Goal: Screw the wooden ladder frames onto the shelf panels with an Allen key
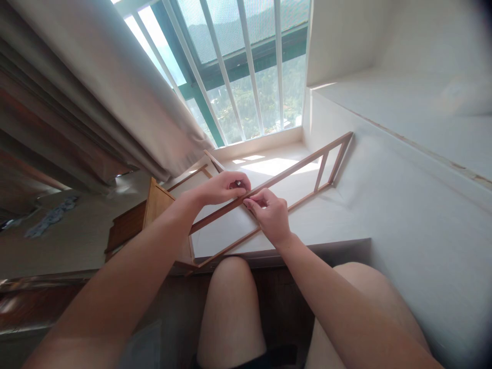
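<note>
A slender wooden frame of long rails and short crosspieces lies on its side on the white window ledge. My left hand reaches over the upper rail from the left, its fingers curled and pinched at the rail's far side. On the near side, my right hand is closed in a pinch against the same rail, where a crosspiece meets it. The fingertips of both hands almost touch. Whatever small thing may be between them is hidden.
A barred window rises behind the ledge, with a beige curtain at left. Wooden panels stand at the frame's left end. A white wall closes the right side. My knees are against the ledge's front edge.
</note>
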{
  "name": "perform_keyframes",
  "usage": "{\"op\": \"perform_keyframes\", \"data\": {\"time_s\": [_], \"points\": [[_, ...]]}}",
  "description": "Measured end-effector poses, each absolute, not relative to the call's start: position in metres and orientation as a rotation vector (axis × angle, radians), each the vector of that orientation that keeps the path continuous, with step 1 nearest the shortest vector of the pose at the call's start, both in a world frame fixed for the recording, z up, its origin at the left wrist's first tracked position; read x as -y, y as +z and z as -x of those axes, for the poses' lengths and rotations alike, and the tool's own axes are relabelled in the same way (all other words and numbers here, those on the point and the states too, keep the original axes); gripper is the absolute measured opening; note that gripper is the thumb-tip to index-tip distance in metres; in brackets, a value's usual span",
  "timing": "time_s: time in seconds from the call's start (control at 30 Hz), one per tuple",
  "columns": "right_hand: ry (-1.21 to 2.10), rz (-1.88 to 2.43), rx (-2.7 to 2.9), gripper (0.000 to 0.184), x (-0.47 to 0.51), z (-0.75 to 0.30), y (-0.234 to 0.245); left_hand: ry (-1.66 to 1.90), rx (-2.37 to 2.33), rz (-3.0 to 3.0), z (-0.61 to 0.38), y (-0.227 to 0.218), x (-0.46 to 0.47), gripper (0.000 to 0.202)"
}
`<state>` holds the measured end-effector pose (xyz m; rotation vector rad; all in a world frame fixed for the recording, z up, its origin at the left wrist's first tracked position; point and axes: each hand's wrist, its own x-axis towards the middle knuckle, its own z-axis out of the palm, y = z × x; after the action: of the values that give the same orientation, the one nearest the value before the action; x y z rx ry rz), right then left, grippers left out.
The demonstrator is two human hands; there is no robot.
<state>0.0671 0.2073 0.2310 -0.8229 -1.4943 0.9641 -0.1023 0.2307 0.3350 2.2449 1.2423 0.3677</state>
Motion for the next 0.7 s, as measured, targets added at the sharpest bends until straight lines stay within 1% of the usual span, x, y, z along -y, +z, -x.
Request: {"op": "perform_keyframes", "data": {"time_s": [0.37, 0.7], "points": [[0.918, 0.83, 1.507, 0.021, -0.2081, -0.0652, 0.2313, 0.342, -1.201, -2.343, 0.1019, 0.3362, -0.2295, 0.016], [0.953, 0.807, 1.505, 0.02, -0.2117, -0.066, 0.2343, 0.36, -1.175, -2.337, 0.1019, 0.3379, -0.229, 0.017]]}}
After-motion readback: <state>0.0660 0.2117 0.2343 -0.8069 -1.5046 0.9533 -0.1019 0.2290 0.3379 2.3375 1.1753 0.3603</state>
